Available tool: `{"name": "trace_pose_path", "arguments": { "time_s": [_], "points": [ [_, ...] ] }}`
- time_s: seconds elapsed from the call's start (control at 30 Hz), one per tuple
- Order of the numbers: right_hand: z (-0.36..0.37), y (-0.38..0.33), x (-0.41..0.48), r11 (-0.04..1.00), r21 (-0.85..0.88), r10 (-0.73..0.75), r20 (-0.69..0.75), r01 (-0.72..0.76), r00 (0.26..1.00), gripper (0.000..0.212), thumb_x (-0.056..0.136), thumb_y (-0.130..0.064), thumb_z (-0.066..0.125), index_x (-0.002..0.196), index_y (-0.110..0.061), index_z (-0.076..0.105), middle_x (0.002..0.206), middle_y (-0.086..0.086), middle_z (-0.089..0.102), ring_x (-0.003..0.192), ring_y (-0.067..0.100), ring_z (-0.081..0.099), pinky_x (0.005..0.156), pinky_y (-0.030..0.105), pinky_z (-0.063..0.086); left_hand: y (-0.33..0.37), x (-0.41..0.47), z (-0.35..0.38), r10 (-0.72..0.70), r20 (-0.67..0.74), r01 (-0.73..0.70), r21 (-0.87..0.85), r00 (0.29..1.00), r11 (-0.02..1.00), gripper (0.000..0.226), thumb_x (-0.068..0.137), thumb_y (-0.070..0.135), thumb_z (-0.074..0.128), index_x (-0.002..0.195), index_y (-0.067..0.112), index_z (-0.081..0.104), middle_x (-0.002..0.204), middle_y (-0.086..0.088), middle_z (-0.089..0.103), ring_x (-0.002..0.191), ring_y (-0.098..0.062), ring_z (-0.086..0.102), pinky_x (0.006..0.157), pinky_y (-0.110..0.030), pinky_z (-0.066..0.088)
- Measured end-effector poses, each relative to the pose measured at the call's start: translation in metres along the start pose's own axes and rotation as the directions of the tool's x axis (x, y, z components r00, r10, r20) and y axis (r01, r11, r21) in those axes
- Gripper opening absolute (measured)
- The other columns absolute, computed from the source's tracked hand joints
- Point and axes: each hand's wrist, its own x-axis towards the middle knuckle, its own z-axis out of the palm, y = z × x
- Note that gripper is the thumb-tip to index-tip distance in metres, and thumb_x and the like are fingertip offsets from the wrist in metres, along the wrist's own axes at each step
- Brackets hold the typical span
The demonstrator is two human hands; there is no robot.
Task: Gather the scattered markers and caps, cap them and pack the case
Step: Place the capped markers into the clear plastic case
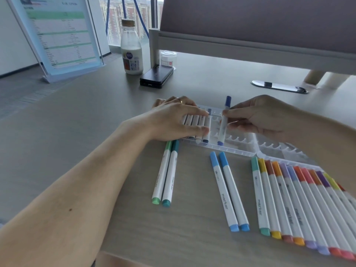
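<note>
Hidden and cut-off items:
- The left hand (pixel 179 120) lies flat across the packed markers (pixel 194 121) at the left end of the clear case (pixel 231 150). Only short lengths of white barrel and a few near ends show, and their colours are hard to make out.
- The right forearm covers the right part of the case.
- The row of mixed-colour markers (pixel 300 205) on the near right of the desk (pixel 96 112) is cut off by the picture's edge.

Grip state:
- Left hand: fingers straight, pressing on the packed markers, nothing grasped.
- Right hand (pixel 256 116): fingertips and thumb pinch the barrel of the dark blue marker (pixel 224 124).

Position and axis:
- The dark blue marker is over the case, just right of the packed markers. Its long axis runs near to far. The capped end projects past the far rim, and the near end sits at the near row of slots. Contact there cannot be confirmed.
- Two green markers (pixel 165 174) and two light blue markers (pixel 229 191) lie on the desk near the case's near rim, caps pointing away from the person.

Far side of the desk: a bottle (pixel 131 53), a black device (pixel 156 77) and a document stand (pixel 57 33).
</note>
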Motion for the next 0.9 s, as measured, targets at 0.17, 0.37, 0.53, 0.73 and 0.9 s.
{"name": "trace_pose_path", "arguments": {
  "time_s": [0.17,0.37,0.53,0.73,0.9],
  "points": [
    [0.01,-0.001,0.011,0.985,-0.17,0.027,-0.058,-0.037,0.998,0.019,0.082,-0.027,0.081,0.087,-0.009,0.081,0.08,0.007,0.08,0.049,0.004,0.064,0.043,0.015,0.048,-0.001,0.002,0.001,-0.005,0.005,0.005,0.009,1.0,1.0,0.064,0.086,0.083,0.047,0.145,0.058,0.047,0.152,0.017,0.04,0.145,-0.013,0.03,0.116,-0.043,0.02],
    [0.018,-0.003,0.012,0.966,-0.255,0.022,-0.082,-0.042,0.996,0.03,0.079,-0.039,0.082,0.078,-0.009,0.082,0.068,0.004,0.076,0.048,0.006,0.052,0.056,0.022,0.043,-0.002,0.002,0.001,0.001,0.004,-0.001,0.013,1.0,1.0,0.063,0.086,0.083,0.047,0.144,0.059,0.047,0.152,0.017,0.04,0.144,-0.013,0.031,0.116,-0.043,0.02],
    [0.02,-0.003,0.012,0.927,-0.375,-0.03,-0.103,-0.011,0.994,0.03,0.079,-0.041,0.08,0.078,-0.011,0.081,0.054,-0.004,0.069,0.049,0.006,0.052,0.048,0.019,0.042,0.0,0.001,0.0,-0.003,0.008,0.003,0.011,1.0,1.0,0.064,0.086,0.082,0.047,0.145,0.058,0.047,0.152,0.016,0.04,0.144,-0.012,0.03,0.116,-0.045,0.023],
    [0.015,-0.001,0.009,0.902,-0.431,-0.04,-0.062,0.009,0.997,0.026,0.075,-0.042,0.083,0.076,-0.016,0.082,0.056,-0.007,0.07,0.049,0.005,0.054,0.042,0.016,0.04,0.0,0.001,0.0,0.005,0.022,-0.005,0.015,1.0,1.0,0.069,0.083,0.085,0.041,0.145,0.057,0.045,0.15,0.016,0.041,0.142,-0.014,0.032,0.115,-0.045,0.023],
    [0.015,0.0,0.008,0.906,-0.422,-0.037,-0.048,0.013,0.998,0.025,0.076,-0.041,0.083,0.073,-0.016,0.082,0.052,-0.008,0.067,0.052,0.006,0.051,0.043,0.017,0.041,0.0,0.003,-0.001,0.012,0.029,-0.013,0.046,1.0,0.999,0.07,0.083,0.085,0.04,0.146,0.056,0.045,0.149,0.016,0.042,0.142,-0.015,0.033,0.113,-0.044,0.024]
  ]
}}
